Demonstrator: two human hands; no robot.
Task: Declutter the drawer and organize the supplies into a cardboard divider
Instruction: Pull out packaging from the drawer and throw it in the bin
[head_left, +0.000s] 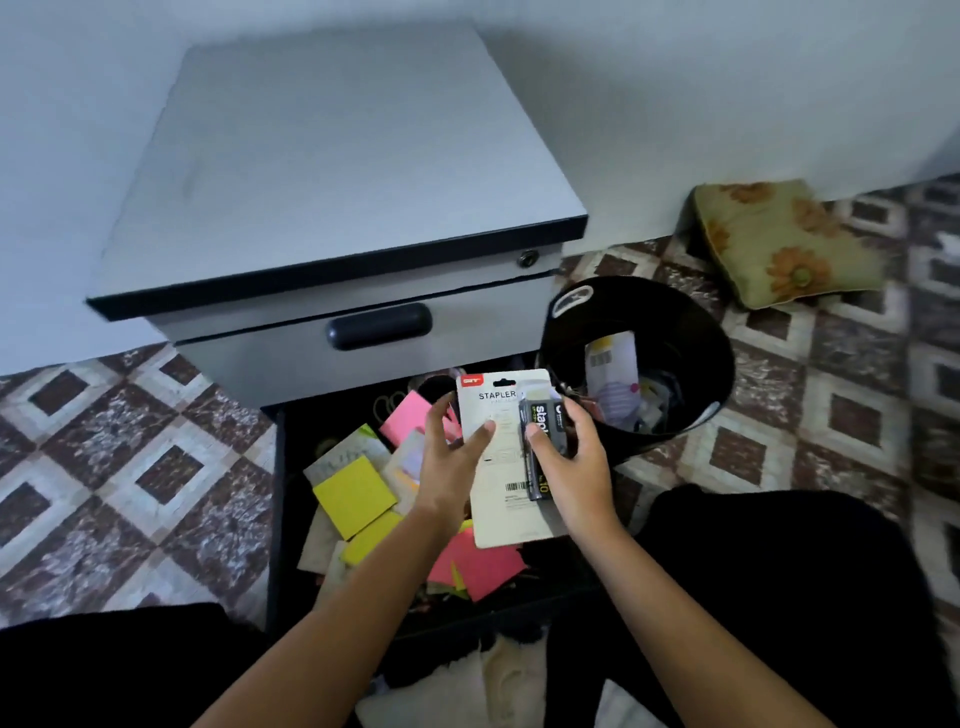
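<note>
I hold a white stapler package card above the open lower drawer. My left hand pinches the card's left edge with the thumb on its front. My right hand grips a black staples box against the card's right side. In the drawer lie yellow sticky pads, pink sticky pads, loose papers and rubber bands, piled in disorder. No cardboard divider is visible.
A grey cabinet stands against the wall, its upper drawer handle above the open drawer. A black bin with paper scraps stands right of the drawer. A floral cushion lies on the patterned tile floor.
</note>
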